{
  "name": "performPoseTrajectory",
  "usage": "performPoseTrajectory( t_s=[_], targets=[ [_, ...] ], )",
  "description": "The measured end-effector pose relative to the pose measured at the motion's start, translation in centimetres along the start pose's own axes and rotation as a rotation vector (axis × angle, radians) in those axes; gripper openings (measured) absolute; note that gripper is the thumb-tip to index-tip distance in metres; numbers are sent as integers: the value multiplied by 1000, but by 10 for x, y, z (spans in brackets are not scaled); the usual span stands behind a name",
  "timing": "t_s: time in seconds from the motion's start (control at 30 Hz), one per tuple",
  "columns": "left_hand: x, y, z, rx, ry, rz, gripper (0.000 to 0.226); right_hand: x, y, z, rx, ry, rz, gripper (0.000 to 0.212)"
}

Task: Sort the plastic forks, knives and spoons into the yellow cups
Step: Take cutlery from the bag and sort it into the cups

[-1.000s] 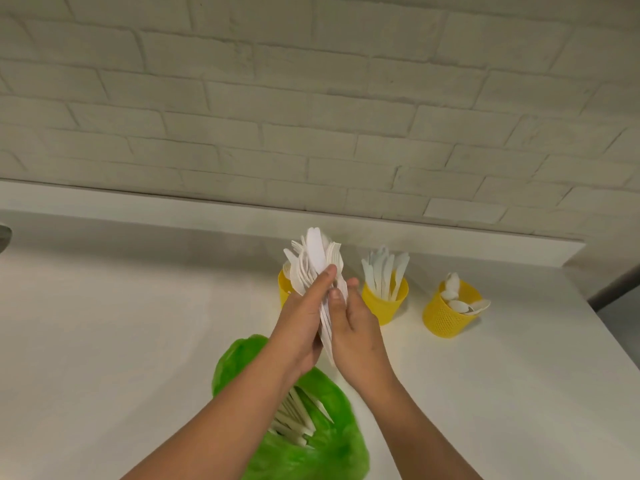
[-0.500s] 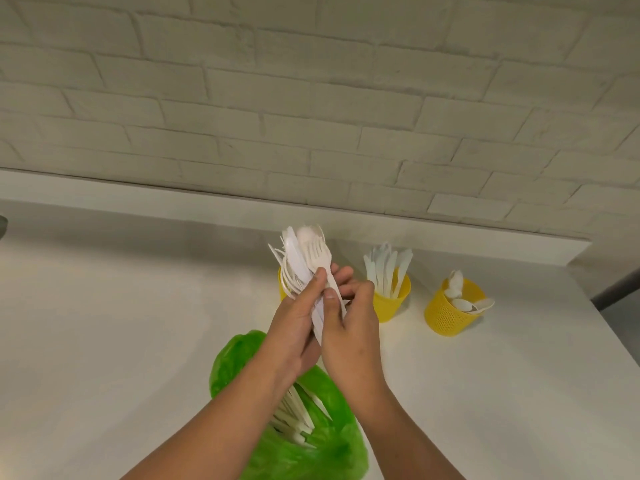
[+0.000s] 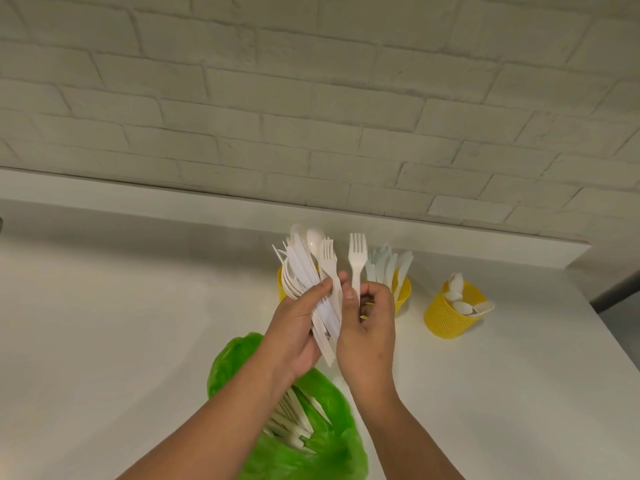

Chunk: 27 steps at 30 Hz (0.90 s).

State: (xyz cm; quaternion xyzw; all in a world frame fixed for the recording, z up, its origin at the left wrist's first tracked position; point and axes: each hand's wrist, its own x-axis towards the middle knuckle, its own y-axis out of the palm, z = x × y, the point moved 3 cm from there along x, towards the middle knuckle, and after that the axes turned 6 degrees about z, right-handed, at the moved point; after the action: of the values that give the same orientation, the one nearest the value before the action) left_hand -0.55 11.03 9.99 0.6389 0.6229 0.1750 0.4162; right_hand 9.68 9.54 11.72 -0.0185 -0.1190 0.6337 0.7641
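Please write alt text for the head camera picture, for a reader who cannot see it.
The right hand pinches one fork upright, beside a cutlery bundle gripped by the left hand. Behind stand three yellow cups; below lies a green bag holding more pieces.

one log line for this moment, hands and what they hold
left hand: holds cutlery bundle | right hand: pinches one fork, apart from bundle | green bag: more cutlery inside

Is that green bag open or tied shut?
Open: the green bag gapes at its top, and white cutlery shows inside.
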Motion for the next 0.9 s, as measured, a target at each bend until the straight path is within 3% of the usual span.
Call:
performPoseTrajectory(
  t_s=[0.1,0.3,0.6,0.77,0.9],
  targets=[
    [1,-2,-2,9,9,-30,36,3,-10,11,73,-17,-47,5],
    [-3,7,-6,37,36,7,34,13,-9,14,-26,-50,227,8],
    [-5,8,-8,61,49,-11,33,24,-4,0,-273,-130,152,19],
    [-6,9,-10,29,45,-23,29,28,-9,-3,-55,28,118,22],
    [-6,6,-12,63,76,-25,28,30,-15,-2,51,41,155,20]
  ],
)
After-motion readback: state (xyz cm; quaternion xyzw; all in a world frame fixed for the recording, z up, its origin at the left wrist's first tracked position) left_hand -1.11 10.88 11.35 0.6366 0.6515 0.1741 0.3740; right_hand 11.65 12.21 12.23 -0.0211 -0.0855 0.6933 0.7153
